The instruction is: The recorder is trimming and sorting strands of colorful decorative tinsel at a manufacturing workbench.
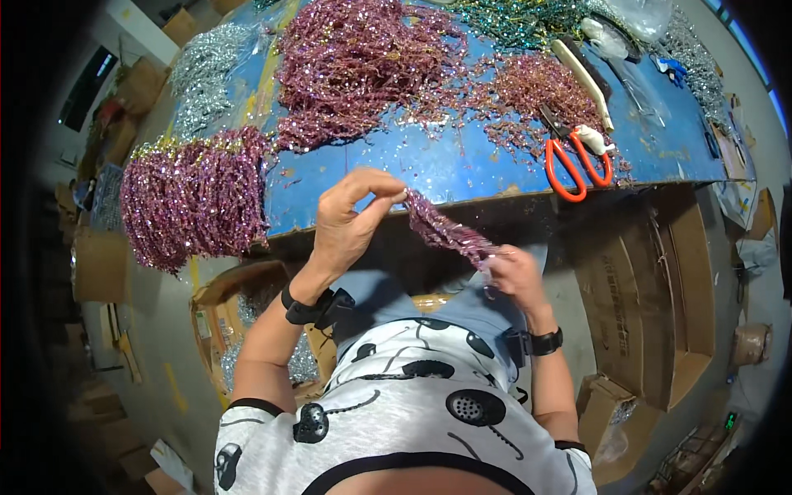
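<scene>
A strand bundle of pink-purple glitter garland [445, 228] stretches between my hands, just off the near edge of the blue table [379, 177]. My left hand [351, 214] pinches its upper end between thumb and fingertips. Lower and to the right, my right hand [513, 274] closes round the other end, slightly blurred. A large heap of pink glitter strands [363, 62] lies on the table beyond my hands. Purple strands [194, 198] hang in a thick row over the table's left edge. Orange-handled scissors [577, 165] rest at the near right edge.
A smaller reddish heap [544, 91] and a brush with a pale handle [584, 82] lie to the right. Silver strands [205, 78] sit far left, green ones [516, 25] at the back. Cardboard boxes [635, 305] stand under the table's right side; another box [216, 330] stands by my left arm.
</scene>
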`<state>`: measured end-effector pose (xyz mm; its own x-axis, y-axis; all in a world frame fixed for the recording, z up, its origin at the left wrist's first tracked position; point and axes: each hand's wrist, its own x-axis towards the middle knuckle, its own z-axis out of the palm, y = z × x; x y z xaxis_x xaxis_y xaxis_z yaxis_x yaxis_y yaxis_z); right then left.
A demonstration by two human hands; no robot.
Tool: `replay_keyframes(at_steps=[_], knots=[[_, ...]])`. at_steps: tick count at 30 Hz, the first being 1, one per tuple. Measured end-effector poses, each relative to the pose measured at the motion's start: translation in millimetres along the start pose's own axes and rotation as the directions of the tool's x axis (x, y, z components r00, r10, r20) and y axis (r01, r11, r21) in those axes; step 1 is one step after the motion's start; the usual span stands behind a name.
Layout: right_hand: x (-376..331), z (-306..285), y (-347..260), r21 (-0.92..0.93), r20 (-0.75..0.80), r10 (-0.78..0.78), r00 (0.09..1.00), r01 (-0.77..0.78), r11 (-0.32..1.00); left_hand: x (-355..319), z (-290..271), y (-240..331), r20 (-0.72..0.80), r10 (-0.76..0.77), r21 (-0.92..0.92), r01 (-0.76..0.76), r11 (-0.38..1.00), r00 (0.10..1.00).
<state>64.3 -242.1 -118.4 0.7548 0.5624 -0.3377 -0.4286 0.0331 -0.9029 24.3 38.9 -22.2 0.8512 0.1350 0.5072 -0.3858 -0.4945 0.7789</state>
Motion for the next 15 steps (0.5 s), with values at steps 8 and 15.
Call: replay_keyframes(at_steps=[8,15], knots=[[-4,-28,15,0.914,0.244,-0.457,0.855,-0.045,0.404,1,-6,6,-0.111,-0.104,-0.124,0.09,0.988,0.988],[-11,8,-18,-0.469,-0.02,-0.393,0.919,0.339,0.816,14,-4,29,0.147,-0.115,0.101,0.101,0.99,0.982]])
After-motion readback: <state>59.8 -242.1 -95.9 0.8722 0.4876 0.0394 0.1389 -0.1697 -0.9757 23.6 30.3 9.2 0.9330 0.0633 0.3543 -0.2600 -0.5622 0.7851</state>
